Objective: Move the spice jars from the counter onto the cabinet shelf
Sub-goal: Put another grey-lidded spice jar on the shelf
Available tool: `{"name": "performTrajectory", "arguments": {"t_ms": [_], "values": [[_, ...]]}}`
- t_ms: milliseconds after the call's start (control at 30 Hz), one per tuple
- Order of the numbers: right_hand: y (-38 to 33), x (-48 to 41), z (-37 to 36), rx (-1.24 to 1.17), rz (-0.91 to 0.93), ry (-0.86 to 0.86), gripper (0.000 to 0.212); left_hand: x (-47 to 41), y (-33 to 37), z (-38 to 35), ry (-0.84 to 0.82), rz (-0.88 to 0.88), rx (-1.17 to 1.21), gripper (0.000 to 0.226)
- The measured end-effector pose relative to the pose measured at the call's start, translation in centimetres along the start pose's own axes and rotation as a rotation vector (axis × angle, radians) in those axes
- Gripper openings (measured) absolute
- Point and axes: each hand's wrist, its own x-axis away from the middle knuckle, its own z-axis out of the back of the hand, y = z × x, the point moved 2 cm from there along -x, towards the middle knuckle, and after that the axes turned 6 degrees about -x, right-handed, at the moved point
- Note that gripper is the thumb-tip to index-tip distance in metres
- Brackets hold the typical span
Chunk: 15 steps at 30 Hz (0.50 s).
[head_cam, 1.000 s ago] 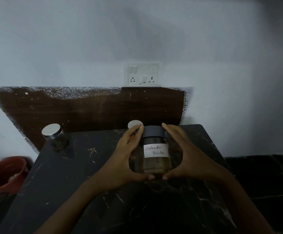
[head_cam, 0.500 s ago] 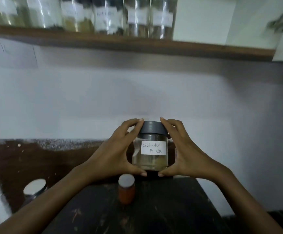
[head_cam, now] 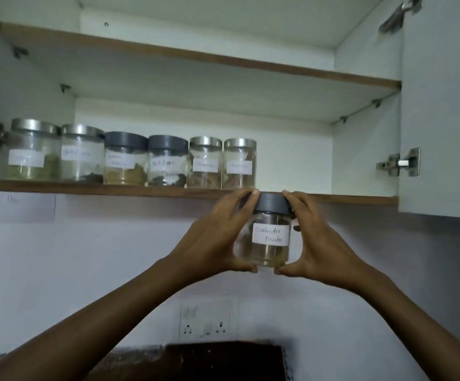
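A glass jar (head_cam: 270, 237) with a dark grey lid and a white label reading "Coriander Powder" is raised just below the front edge of the cabinet shelf (head_cam: 113, 189). My left hand (head_cam: 217, 237) grips its left side and my right hand (head_cam: 314, 243) grips its right side, fingertips up at the lid and thumbs under the base. Several labelled spice jars (head_cam: 129, 160) stand in a row on the left half of the shelf. The rightmost, a steel-lidded jar (head_cam: 239, 163), is just above and left of the held jar.
The open cabinet door (head_cam: 443, 105) hangs at the right with a hinge (head_cam: 399, 163). An upper shelf (head_cam: 195, 55) runs above. The right part of the lower shelf is bare. A wall socket plate (head_cam: 206, 320) sits below on the wall, above a dark wooden backsplash (head_cam: 223, 358).
Both hands have lifted the coriander jar from the counter up to just under the shelf edge. My view has tilted up, so the counter and its jars are out of sight.
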Motion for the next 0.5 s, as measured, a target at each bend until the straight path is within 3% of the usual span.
{"name": "performTrajectory", "arguments": {"t_ms": [133,267,400,500], "values": [[2.1,-3.2,2.0,0.073,-0.022,0.107,0.130,-5.1,-0.5,-0.4,0.065,-0.009,-0.110,0.123],[3.6,-5.4,3.8,0.166,-0.056,0.164,0.125,-8.1,-1.8,-1.6,0.006,0.127,-0.216,0.123],[5.6,-7.5,5.4,0.233,-0.097,0.210,0.126,-7.6,-4.8,-3.7,-0.089,0.290,-0.447,0.109],[7.0,-8.8,5.6,0.294,-0.124,0.187,0.125,-5.5,-6.8,-5.7,-0.099,0.327,-0.515,0.119]]}}
